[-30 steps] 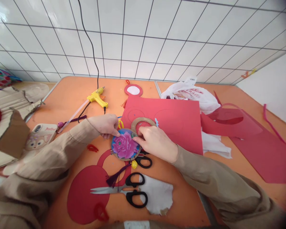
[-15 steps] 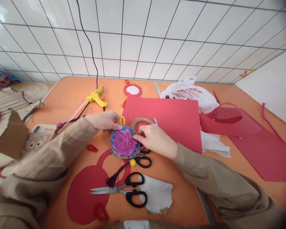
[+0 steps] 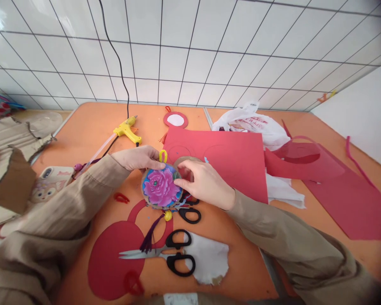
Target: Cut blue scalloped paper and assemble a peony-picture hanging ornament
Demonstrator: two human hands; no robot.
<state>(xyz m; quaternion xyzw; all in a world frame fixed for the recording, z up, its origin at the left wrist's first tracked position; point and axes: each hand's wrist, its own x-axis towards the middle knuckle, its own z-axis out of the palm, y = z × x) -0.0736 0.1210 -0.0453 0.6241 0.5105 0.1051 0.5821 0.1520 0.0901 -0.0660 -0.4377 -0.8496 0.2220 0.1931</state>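
Note:
A round ornament with a purple flower on blue (image 3: 162,188) is held tilted above the table, between both hands. My left hand (image 3: 141,158) is closed on its upper left edge, thumb in front, beside a yellow loop (image 3: 163,156). At the right edge, my right hand (image 3: 206,181) has thumb and fingers pinched on the rim. A yellow bell (image 3: 168,215) and a purple tassel (image 3: 150,237) hang from the bottom. Behind it, a brown ring is partly hidden by my right hand. Black-handled scissors (image 3: 190,215) lie just below the ornament, their blades partly covered.
Larger scissors (image 3: 179,259) lie in front, across a red disc (image 3: 111,262) and white cloth (image 3: 211,258). A yellow glue gun (image 3: 128,130) with a cord stands at the back left, near a phone (image 3: 52,182). Red sheets (image 3: 235,165), a plastic bag (image 3: 266,127) and cardboard (image 3: 12,182) surround the workspace.
The ornament has shifted slightly left and turned more toward the camera, its tassel swinging with it. Both hands keep their places on its edge.

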